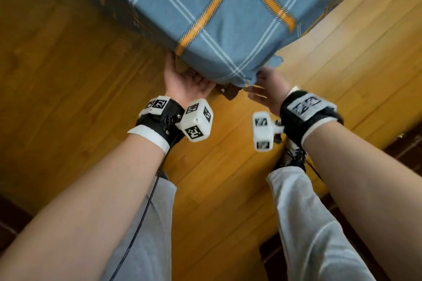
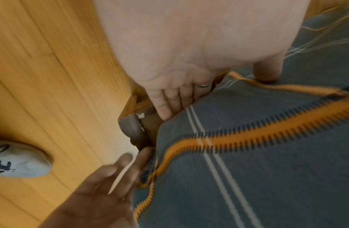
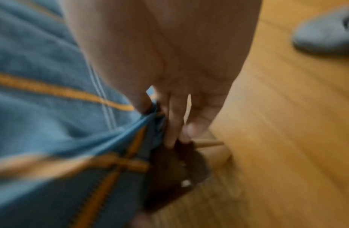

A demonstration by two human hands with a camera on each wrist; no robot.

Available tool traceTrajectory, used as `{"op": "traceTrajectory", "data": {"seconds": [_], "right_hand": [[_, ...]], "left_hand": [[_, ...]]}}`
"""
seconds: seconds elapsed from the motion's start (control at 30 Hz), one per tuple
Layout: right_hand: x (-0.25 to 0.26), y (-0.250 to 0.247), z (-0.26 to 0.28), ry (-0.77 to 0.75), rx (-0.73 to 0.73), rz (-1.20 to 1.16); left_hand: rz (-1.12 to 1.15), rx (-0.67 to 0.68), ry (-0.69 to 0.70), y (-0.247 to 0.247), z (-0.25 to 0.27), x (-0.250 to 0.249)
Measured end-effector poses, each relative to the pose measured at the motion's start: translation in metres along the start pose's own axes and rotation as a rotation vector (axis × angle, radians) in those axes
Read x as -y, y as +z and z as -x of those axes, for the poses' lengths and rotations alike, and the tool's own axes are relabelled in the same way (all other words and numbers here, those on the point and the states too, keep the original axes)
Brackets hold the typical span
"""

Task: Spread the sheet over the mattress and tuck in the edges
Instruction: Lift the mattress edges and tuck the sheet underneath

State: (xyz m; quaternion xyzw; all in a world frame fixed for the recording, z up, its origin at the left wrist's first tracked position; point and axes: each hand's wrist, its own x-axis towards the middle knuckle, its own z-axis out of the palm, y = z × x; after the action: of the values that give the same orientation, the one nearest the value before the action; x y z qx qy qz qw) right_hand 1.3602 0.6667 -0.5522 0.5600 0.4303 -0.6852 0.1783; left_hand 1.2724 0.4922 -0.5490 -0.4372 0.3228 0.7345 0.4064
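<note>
A blue plaid sheet (image 1: 217,18) with orange stripes covers the mattress, whose near corner points at me. My left hand (image 1: 187,80) lies palm up at the corner's left side. Its straight fingers (image 2: 169,104) reach under the sheet-covered mattress, and the thumb rests on the sheet (image 2: 267,154). My right hand (image 1: 265,84) is at the corner's right side. In the blurred right wrist view a taut fold of the sheet (image 3: 42,108) runs between its thumb and fingers (image 3: 171,123), which point down beside the dark bed frame corner (image 3: 175,169).
The dark wooden bed frame corner (image 2: 130,129) shows just below the sheet's hem. Yellow wood floor (image 1: 68,75) surrounds the bed. My white shoe (image 2: 19,160) stands on the floor near the corner, and my legs in light trousers (image 1: 308,223) are close to the bed.
</note>
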Motion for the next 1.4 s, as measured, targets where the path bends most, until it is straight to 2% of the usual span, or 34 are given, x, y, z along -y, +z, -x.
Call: {"op": "traceTrajectory", "data": {"seconds": [0.03, 0.1, 0.17, 0.23, 0.33, 0.43, 0.47, 0.63, 0.73, 0.8, 0.9, 1.03, 1.13, 1.23, 1.33, 1.4], "right_hand": [[-0.011, -0.009, -0.005, 0.01, -0.102, 0.026], [-0.026, -0.025, -0.012, -0.033, -0.264, -0.108], [-0.028, -0.032, -0.012, -0.159, -0.31, -0.234], [-0.021, -0.029, -0.01, -0.236, -0.217, -0.257], [-0.003, -0.007, -0.007, -0.167, -0.02, -0.262], [0.018, 0.017, 0.001, -0.062, 0.169, -0.47], [0.024, 0.022, 0.002, -0.052, 0.181, -0.495], [0.028, 0.024, -0.005, -0.04, 0.126, -0.34], [0.01, -0.003, 0.001, 0.014, 0.002, -0.261], [-0.008, -0.021, 0.01, 0.026, -0.068, -0.291], [-0.02, -0.023, 0.023, 0.011, 0.092, -0.437], [-0.004, 0.008, 0.018, 0.011, 0.304, -0.641], [-0.001, 0.028, 0.007, 0.049, 0.34, -0.767], [-0.006, 0.027, 0.002, 0.101, 0.358, -0.765], [-0.011, 0.01, 0.009, 0.086, 0.266, -0.582], [-0.023, -0.004, 0.013, 0.065, 0.114, -0.553]], "left_hand": [[0.002, -0.016, 0.009, 0.001, -0.001, 0.001], [0.003, -0.033, 0.023, 0.002, -0.002, 0.002], [0.0, -0.027, 0.031, 0.002, -0.001, 0.002], [0.002, -0.027, 0.036, 0.002, -0.001, 0.003], [0.007, -0.026, 0.04, 0.001, 0.0, 0.004], [0.008, -0.013, 0.046, 0.0, 0.003, 0.003], [0.001, -0.008, 0.05, -0.001, 0.004, 0.003], [-0.016, -0.014, 0.036, -0.003, 0.003, -0.001], [0.013, -0.034, 0.028, 0.002, 0.003, 0.002], [0.016, -0.037, 0.032, 0.003, 0.005, 0.001], [-0.007, -0.031, 0.032, 0.003, 0.004, 0.002], [0.004, -0.017, 0.036, 0.0, 0.004, 0.003], [0.012, 0.01, 0.031, -0.003, 0.006, 0.004], [0.058, 0.047, 0.03, -0.007, 0.009, 0.005], [0.083, 0.032, 0.014, -0.006, 0.008, 0.006], [0.102, 0.036, 0.011, -0.005, 0.009, 0.007]]}}
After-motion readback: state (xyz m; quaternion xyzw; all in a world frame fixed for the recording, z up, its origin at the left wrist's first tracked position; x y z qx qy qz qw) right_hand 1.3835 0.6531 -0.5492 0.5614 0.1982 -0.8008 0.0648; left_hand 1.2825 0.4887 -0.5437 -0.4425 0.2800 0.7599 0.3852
